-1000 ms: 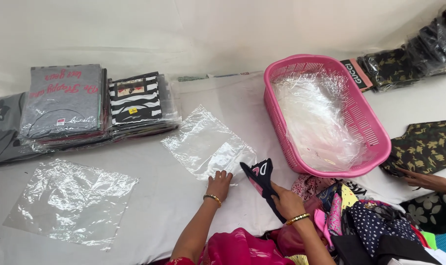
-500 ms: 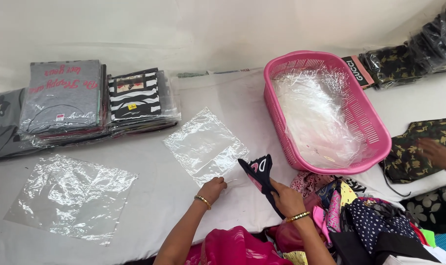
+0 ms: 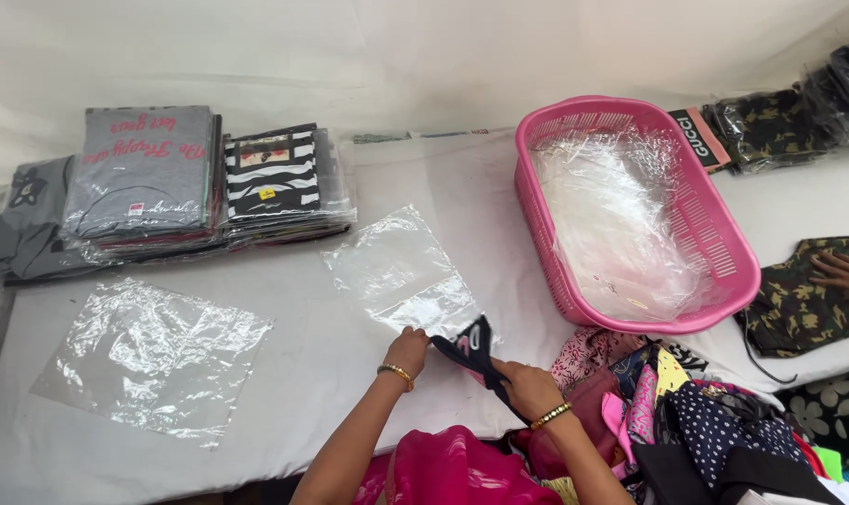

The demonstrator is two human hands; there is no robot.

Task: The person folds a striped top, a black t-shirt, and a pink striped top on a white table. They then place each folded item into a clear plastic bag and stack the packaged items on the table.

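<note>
Both hands grip a dark folded garment [image 3: 471, 348] at 6 o'clock on the worktop [image 3: 312, 346]: left hand [image 3: 409, 351] pinches its near-left end by the edge of a clear bag [image 3: 401, 271], right hand [image 3: 529, 388] clamps the lower end, fingers partly hidden under cloth. Garment's print too small to make out; clothes pile [image 3: 686, 402] at 5 o'clock is cut off by frame. At 3 o'clock, another person's hand [image 3: 845, 273] w/ only fingers showing rests on camo fabric [image 3: 803, 304], by the pink basket [image 3: 714, 234].
</note>
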